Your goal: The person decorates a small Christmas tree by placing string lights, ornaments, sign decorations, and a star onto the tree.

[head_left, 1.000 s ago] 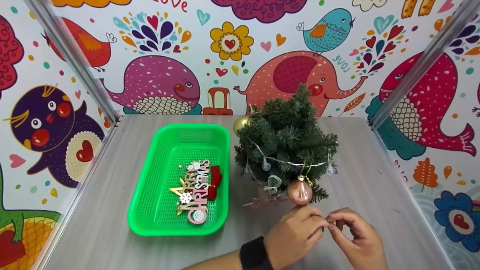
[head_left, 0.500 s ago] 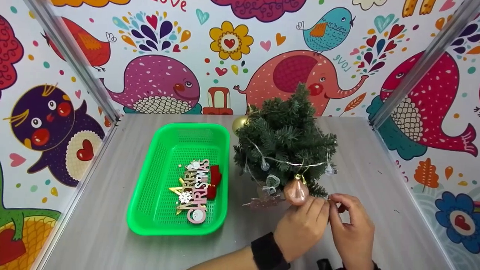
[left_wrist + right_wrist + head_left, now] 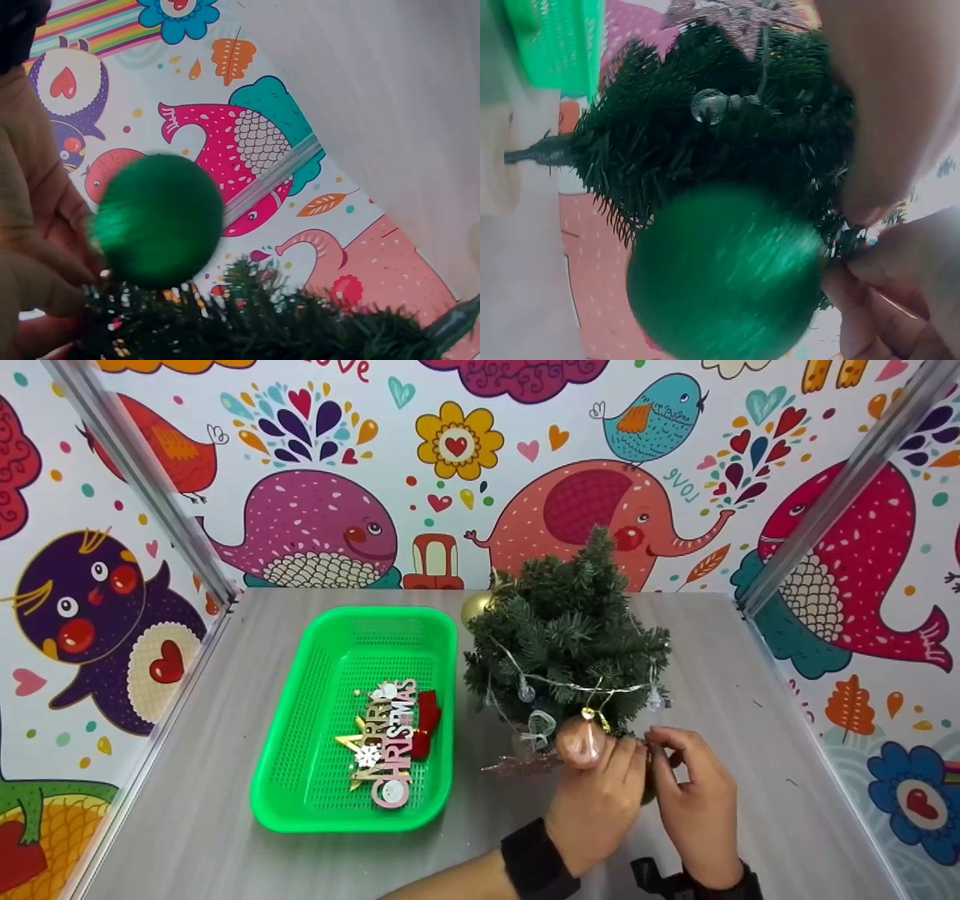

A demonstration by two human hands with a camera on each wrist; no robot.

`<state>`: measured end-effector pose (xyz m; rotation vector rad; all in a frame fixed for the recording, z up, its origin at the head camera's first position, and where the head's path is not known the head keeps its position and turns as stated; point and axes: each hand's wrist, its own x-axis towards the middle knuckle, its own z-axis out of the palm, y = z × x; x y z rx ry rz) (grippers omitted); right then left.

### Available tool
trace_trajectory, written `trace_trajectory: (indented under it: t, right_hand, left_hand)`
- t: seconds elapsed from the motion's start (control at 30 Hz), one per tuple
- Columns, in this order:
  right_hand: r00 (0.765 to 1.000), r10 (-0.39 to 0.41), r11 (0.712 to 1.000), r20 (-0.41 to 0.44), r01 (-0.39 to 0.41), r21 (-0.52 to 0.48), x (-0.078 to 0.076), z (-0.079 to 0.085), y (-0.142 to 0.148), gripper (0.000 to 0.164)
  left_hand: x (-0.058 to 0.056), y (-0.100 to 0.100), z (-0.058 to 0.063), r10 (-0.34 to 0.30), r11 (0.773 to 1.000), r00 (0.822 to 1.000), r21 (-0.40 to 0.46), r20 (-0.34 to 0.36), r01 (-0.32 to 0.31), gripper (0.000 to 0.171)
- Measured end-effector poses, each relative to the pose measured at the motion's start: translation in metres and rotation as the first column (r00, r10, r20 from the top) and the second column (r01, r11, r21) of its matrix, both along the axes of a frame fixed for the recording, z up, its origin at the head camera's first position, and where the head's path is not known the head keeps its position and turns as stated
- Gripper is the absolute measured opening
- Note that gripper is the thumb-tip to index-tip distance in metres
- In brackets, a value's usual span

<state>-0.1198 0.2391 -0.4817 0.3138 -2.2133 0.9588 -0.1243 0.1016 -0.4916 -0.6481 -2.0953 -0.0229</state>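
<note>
A shiny green Christmas ball hangs at a lower branch of the small Christmas tree; in the head view it is mostly hidden behind the hands. My right hand pinches at the ball's top, where its hanger meets the branch. Beside it, my left hand pinches the branch tip, its fingertips nearly meeting the right ones. The hanger itself is hidden by fingers and needles. In the left wrist view, the green ball sits right beside the fingers. A rose-gold ball hangs just above my left hand.
Left of the tree stands a green basket with a Merry Christmas sign, a gold star and a red bow. A string of lights, a gold ball and a pink glittery star hang on the tree. Patterned walls enclose the table.
Both hands have moved up and away from me, from in front of the tree to its lower right branch. The rose-gold ball has shifted slightly left.
</note>
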Motion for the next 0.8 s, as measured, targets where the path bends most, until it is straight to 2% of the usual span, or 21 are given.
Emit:
trace_trajectory:
  t: [0.13, 0.23, 0.33, 0.4, 0.5, 0.63, 0.73, 0.8]
  right_hand:
    - [0.997, 0.048, 0.999, 0.054, -0.048, 0.004, -0.001, -0.005, 0.005, 0.036]
    - [0.996, 0.054, 0.999, 0.074, -0.053, -0.005, 0.000, -0.010, 0.007, 0.040]
    - [0.995, 0.056, 0.998, 0.086, -0.054, -0.026, 0.003, -0.015, 0.007, 0.043]
    - [0.994, 0.056, 0.998, 0.095, -0.052, -0.041, 0.004, -0.018, 0.007, 0.044]
    - [0.993, 0.054, 0.997, 0.106, -0.049, -0.051, 0.006, -0.023, 0.008, 0.043]
    - [0.992, 0.044, 0.998, 0.115, -0.038, -0.057, 0.009, -0.029, 0.009, 0.043]
    - [0.990, 0.035, 0.997, 0.133, -0.025, -0.069, 0.011, -0.031, 0.010, 0.043]
    - [0.988, 0.027, 0.996, 0.149, -0.015, -0.084, 0.012, -0.031, 0.010, 0.042]
  left_hand:
    - [0.003, -0.003, -0.002, 0.014, 1.000, 1.000, -0.024, 0.027, -0.013, 0.024]
    - [0.004, -0.006, -0.005, 0.019, 0.999, 1.000, -0.035, 0.021, -0.018, 0.020]
    - [0.003, -0.008, -0.008, -0.008, 0.999, 1.000, -0.032, -0.001, 0.008, 0.015]
    - [0.002, -0.010, -0.011, -0.043, 0.999, 0.999, -0.033, -0.032, 0.042, 0.015]
    - [0.003, -0.013, -0.013, -0.109, 0.994, 0.989, -0.040, -0.095, 0.106, 0.025]
    - [0.007, -0.023, -0.010, -0.212, 0.977, 0.962, -0.044, -0.175, 0.207, 0.031]
    - [0.012, -0.028, -0.014, -0.273, 0.962, 0.943, -0.033, -0.193, 0.271, 0.026]
    - [0.015, -0.031, -0.022, -0.310, 0.950, 0.936, -0.008, -0.168, 0.314, 0.022]
